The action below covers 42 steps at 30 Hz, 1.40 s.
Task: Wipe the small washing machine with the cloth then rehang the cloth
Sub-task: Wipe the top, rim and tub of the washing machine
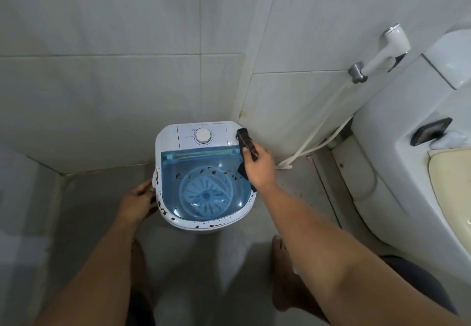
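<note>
A small white washing machine [168, 142] with a clear blue lid and a round dial stands on the floor in the wall corner. Brown spots speckle its lid and its white front and left rim. My right hand [260, 170] is shut on a dark cloth [246, 139], which lies against the machine's right edge, near the control panel's right corner. My left hand [139, 202] grips the machine's left side at the rim, fingers curled around it.
A white toilet [397, 162] with a cream seat stands at the right. A bidet sprayer [387, 48] hangs on the tiled wall above it, its hose running down to the floor. My bare feet stand just in front of the machine.
</note>
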Available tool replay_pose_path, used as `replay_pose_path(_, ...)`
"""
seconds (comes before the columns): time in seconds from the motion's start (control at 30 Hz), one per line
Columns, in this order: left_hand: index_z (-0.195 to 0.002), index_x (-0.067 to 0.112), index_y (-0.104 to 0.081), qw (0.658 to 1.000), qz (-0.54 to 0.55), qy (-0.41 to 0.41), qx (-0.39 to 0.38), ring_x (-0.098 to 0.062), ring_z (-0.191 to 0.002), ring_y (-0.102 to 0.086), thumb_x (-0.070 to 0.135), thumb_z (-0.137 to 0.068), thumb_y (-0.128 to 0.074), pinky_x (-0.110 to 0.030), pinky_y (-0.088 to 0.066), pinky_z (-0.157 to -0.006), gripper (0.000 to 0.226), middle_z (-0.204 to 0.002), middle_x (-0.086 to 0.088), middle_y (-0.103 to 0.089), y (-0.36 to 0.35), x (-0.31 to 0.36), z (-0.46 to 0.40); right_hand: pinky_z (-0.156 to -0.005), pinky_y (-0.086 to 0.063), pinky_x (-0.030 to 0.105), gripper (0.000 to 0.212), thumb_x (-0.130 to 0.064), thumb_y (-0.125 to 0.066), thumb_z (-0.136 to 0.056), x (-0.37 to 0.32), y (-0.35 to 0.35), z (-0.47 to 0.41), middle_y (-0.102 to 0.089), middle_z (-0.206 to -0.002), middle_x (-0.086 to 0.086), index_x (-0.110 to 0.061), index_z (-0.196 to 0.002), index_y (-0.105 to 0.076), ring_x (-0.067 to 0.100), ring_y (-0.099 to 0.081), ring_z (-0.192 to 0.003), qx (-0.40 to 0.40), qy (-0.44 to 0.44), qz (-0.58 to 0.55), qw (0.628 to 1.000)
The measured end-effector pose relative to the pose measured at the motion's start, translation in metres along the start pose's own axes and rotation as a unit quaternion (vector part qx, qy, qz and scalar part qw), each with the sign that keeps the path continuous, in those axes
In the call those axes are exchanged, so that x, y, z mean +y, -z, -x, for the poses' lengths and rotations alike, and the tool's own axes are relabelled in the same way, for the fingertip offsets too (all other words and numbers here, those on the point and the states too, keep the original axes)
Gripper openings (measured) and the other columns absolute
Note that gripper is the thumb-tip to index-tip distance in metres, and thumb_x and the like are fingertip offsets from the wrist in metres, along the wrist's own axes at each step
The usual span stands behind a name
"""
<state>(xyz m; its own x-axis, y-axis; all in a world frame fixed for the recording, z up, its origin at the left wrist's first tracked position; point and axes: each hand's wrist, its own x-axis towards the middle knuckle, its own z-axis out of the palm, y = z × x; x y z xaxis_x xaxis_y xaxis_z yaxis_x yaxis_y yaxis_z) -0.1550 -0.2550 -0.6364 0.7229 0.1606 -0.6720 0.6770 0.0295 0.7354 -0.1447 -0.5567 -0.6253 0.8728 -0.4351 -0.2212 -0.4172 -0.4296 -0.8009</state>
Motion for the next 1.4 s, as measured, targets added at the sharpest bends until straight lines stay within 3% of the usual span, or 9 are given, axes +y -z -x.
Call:
replay_pose_path(0.17,-0.137,0.02,-0.062,1.0,-0.001,-0.006,0.006,-0.024,-0.104,-0.065,0.009,-0.102,-0.054,-0.041,-0.053,-0.096,0.038,-0.12,-0.009,-0.069,-0.001,-0.001,0.0,-0.1,-0.052,0.038,0.039,-0.053,-0.061,-0.093,0.026,-0.004,0.042,-0.061,-0.106,0.001,-0.034,-0.126,-0.07,0.014,-0.065,-0.099,0.092,0.011,-0.054,0.994)
replay_pose_path(0.37,-0.137,0.022,-0.063,1.0,-0.004,-0.003,0.0,-0.023,-0.107,-0.066,0.011,-0.103,-0.055,-0.042,-0.054,-0.097,0.037,-0.126,-0.009,-0.07,0.002,-0.003,-0.004,-0.097,-0.054,0.034,0.036,-0.042,-0.066,-0.096,0.055,-0.004,0.108,-0.064,-0.107,0.0,-0.035,-0.131,-0.068,0.004,-0.066,-0.098,0.1,-0.005,-0.09,0.991)
replay_pose_path(0.47,-0.137,0.023,-0.063,1.0,-0.003,0.0,0.0,-0.022,-0.108,-0.066,0.012,-0.102,-0.056,-0.041,-0.055,-0.096,0.037,-0.124,-0.007,-0.07,0.003,-0.002,-0.002,-0.08,-0.061,0.049,0.02,-0.038,-0.071,-0.093,0.047,0.014,0.099,-0.077,-0.094,0.007,-0.042,-0.112,-0.075,0.015,-0.072,-0.082,0.054,-0.018,-0.124,0.991)
replay_pose_path(0.57,-0.136,0.023,-0.063,1.0,-0.001,0.002,-0.006,-0.02,-0.106,-0.067,0.014,-0.102,-0.057,-0.041,-0.056,-0.093,0.036,-0.124,-0.006,-0.071,0.003,-0.001,0.001,-0.078,-0.062,0.049,0.012,-0.033,-0.067,-0.097,0.025,0.034,0.057,-0.078,-0.083,-0.003,-0.043,-0.094,-0.074,0.017,-0.073,-0.075,0.106,-0.017,-0.134,0.985)
replay_pose_path(0.73,-0.135,0.021,-0.062,1.0,0.004,0.011,-0.008,-0.019,-0.102,-0.068,0.014,-0.103,-0.055,-0.038,-0.057,-0.077,0.034,-0.121,-0.008,-0.073,0.004,-0.002,-0.001,-0.09,-0.058,0.048,0.034,-0.046,-0.054,-0.095,0.028,-0.004,0.028,-0.067,-0.091,-0.007,-0.024,-0.113,-0.072,0.023,-0.07,-0.089,0.115,-0.019,-0.074,0.99)
replay_pose_path(0.87,-0.134,0.023,-0.063,1.0,0.004,0.013,-0.013,-0.018,-0.1,-0.07,0.014,-0.103,-0.054,-0.035,-0.058,-0.07,0.034,-0.117,-0.006,-0.074,0.006,-0.003,-0.003,-0.097,-0.053,0.037,0.052,-0.055,-0.046,-0.096,0.048,-0.037,0.058,-0.051,-0.117,0.004,-0.028,-0.138,-0.06,0.025,-0.063,-0.106,0.181,-0.032,-0.082,0.98)
replay_pose_path(1.1,-0.133,0.022,-0.063,1.0,0.004,0.015,-0.02,-0.019,-0.102,-0.07,0.012,-0.103,-0.052,-0.034,-0.057,-0.067,0.034,-0.123,-0.007,-0.073,0.005,-0.003,-0.005,-0.095,-0.053,0.034,0.051,-0.042,-0.054,-0.099,0.064,-0.053,0.119,-0.046,-0.121,0.008,-0.026,-0.147,-0.053,0.023,-0.061,-0.108,0.21,0.027,-0.065,0.975)
replay_pose_path(1.23,-0.133,0.019,-0.063,1.0,0.012,0.005,-0.015,-0.012,-0.088,-0.069,0.009,-0.103,-0.052,-0.033,-0.056,-0.062,0.033,-0.119,-0.006,-0.072,0.001,-0.004,-0.003,-0.094,-0.053,0.046,0.051,-0.038,-0.058,-0.097,0.071,-0.063,0.155,-0.045,-0.125,0.008,-0.034,-0.147,-0.052,0.027,-0.057,-0.11,0.187,0.061,0.001,0.981)
replay_pose_path(1.4,-0.131,0.018,-0.064,1.0,0.01,-0.002,-0.015,-0.011,-0.086,-0.068,0.01,-0.104,-0.05,-0.031,-0.056,-0.06,0.031,-0.121,-0.008,-0.072,0.0,-0.005,-0.003,-0.09,-0.035,0.038,0.053,-0.034,-0.064,-0.093,0.066,-0.071,0.187,-0.048,-0.131,0.009,-0.038,-0.145,-0.055,0.028,-0.052,-0.111,0.116,0.111,0.146,0.976)
